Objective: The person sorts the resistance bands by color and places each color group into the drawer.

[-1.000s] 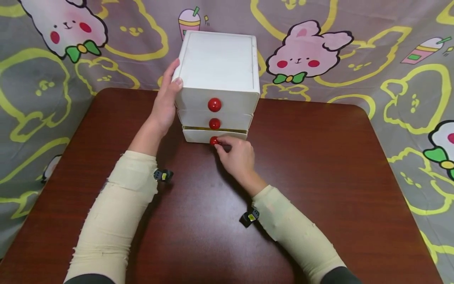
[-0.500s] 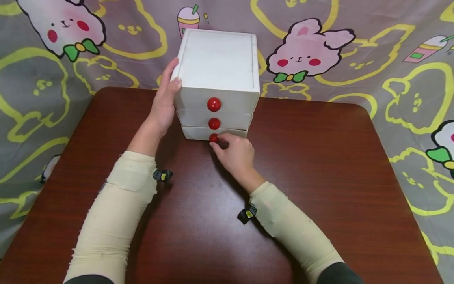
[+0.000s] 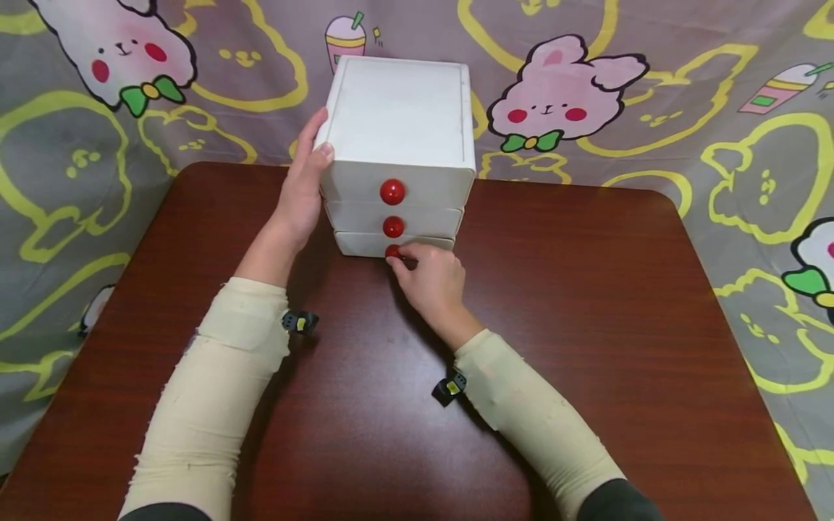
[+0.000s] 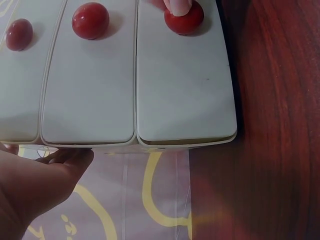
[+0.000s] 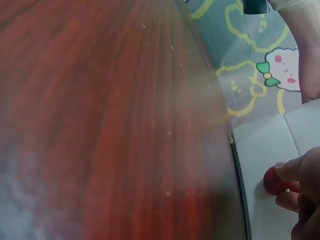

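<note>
A small white drawer cabinet (image 3: pixel 404 112) stands at the back of the table, with three drawers stacked one above another and a round red knob on each. My left hand (image 3: pixel 301 184) rests along the cabinet's left side, its thumb at the upper front corner. At the lowest drawer (image 4: pixel 185 90), my right hand (image 3: pixel 433 282) pinches the red knob (image 5: pixel 273 181) between thumb and fingers. That drawer's front sits nearly flush, with a thin gap along its side edge in the left wrist view. The middle knob (image 3: pixel 394 226) and top knob (image 3: pixel 392 192) are untouched.
The cabinet stands on a dark reddish-brown wooden table (image 3: pixel 573 325) with rounded back corners. Behind it hangs a grey cloth (image 3: pixel 417 29) printed with cartoon rabbits and yellow outlines. Both forearms wear pale sleeves with small black devices at the wrists.
The lowest drawer has slid in, and the dark gap above its front is gone. My right hand has moved slightly towards the cabinet with the knob. My left hand stays in place.
</note>
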`<state>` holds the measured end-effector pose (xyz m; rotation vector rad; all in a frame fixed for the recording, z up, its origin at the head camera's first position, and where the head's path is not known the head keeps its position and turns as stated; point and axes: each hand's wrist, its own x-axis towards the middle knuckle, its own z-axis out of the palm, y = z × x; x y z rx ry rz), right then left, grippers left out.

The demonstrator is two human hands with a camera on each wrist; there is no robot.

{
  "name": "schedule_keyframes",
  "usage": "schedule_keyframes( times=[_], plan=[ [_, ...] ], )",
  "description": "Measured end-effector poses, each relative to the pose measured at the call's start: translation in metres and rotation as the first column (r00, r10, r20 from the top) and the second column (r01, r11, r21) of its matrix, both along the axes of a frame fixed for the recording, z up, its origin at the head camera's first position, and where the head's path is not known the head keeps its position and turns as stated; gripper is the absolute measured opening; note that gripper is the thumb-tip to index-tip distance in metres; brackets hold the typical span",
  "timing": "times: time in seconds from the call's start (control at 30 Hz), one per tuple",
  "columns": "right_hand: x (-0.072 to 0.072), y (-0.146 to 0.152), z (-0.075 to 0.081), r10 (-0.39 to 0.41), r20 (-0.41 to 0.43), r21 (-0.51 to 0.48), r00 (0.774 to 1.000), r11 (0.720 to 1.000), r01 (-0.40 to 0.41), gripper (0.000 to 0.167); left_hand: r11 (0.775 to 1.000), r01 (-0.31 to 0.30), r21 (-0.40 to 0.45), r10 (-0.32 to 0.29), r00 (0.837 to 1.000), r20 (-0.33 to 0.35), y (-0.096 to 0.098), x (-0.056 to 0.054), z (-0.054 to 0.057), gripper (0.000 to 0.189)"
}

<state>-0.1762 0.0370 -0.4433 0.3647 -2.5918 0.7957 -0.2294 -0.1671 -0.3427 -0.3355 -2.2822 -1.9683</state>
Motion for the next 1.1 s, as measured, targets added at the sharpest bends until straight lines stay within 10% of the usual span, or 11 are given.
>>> schedule_keyframes(
  times=[0.5,0.7,0.83,1.1],
  plan=[
    [0.003,0.000,0.017,0.101,0.178,0.163,0.979,0.978,-0.131,0.022,0.996,-0.043,-0.074,0.048,0.997,0.064,-0.008,0.002,0.002,0.062],
    [0.012,0.017,0.029,0.274,0.164,0.124,0.947,0.947,-0.296,0.040,0.952,-0.094,-0.291,0.130,0.986,0.107,-0.011,0.015,0.006,0.066],
    [0.024,0.034,0.035,0.407,-0.012,0.076,0.913,0.911,-0.405,0.047,0.851,-0.114,-0.512,0.148,0.989,0.026,-0.014,0.031,0.000,0.083],
    [0.039,0.074,0.041,0.398,-0.197,0.083,0.896,0.917,-0.389,0.074,0.537,-0.162,-0.828,0.253,0.967,-0.026,-0.020,0.070,-0.017,0.116]
  ],
)
